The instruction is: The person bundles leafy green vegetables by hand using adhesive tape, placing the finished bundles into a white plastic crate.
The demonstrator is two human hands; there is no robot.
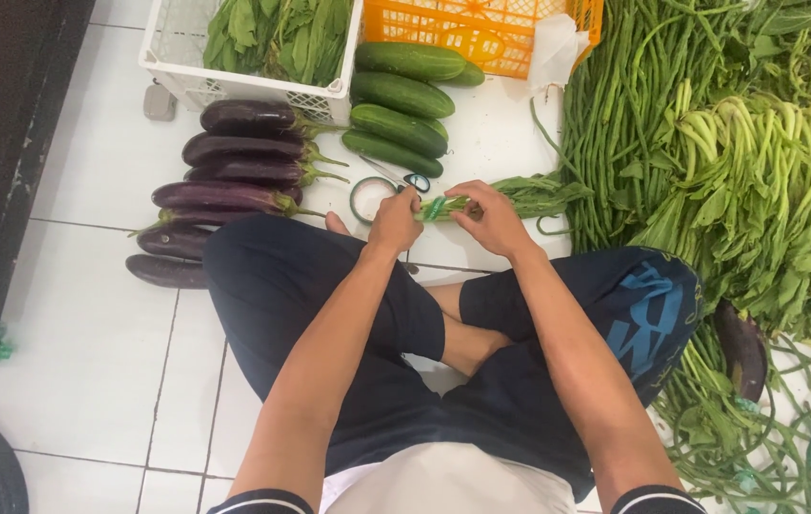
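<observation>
White floor tiles carried all. Left hand and right hand both pinched a long-bean bundle, right of the tape roll; light, limp, probably best held at its tied end.

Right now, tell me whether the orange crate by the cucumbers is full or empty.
Cannot tell fully: the orange crate is cut off by the frame's top edge; the visible part shows only bare lattice.

White tiled floor, grey grout lines; dark cabinet front along the left; even, soft light.
</observation>
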